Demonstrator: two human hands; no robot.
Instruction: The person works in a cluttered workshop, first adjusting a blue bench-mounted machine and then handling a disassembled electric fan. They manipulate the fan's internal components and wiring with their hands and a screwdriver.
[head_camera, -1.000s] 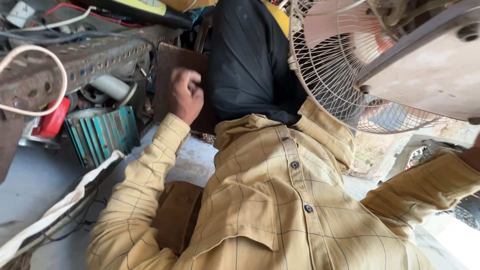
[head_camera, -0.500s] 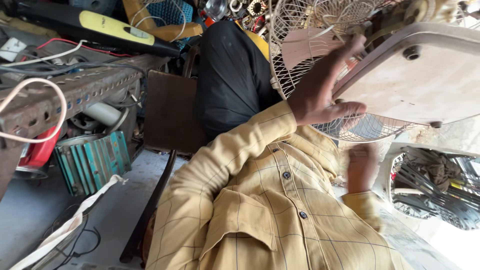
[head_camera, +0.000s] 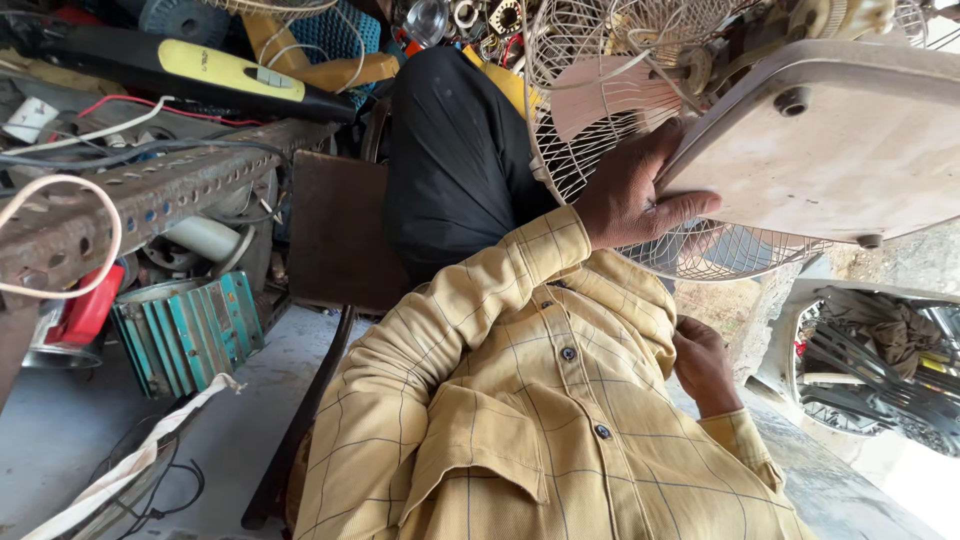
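My left hand grips the rim of a beige fan base, thumb along its underside and fingers over the edge. The base is tipped up at the upper right, with the fan's wire guard behind my hand. My yellow checked sleeve runs up to it from the lower left. My right hand rests curled against my shirt collar, its fingertips tucked out of sight. My knee in black trousers is raised in the middle.
A rusty perforated metal beam with wires crosses the left. Below it lie a teal finned motor part and a red piece. A yellow and black tool lies on top. A brown board stands beside my knee. Scrap parts sit at the right.
My left hand left my knee, rose to the right and now grips the fan base rim. My right hand has come in toward my collar.
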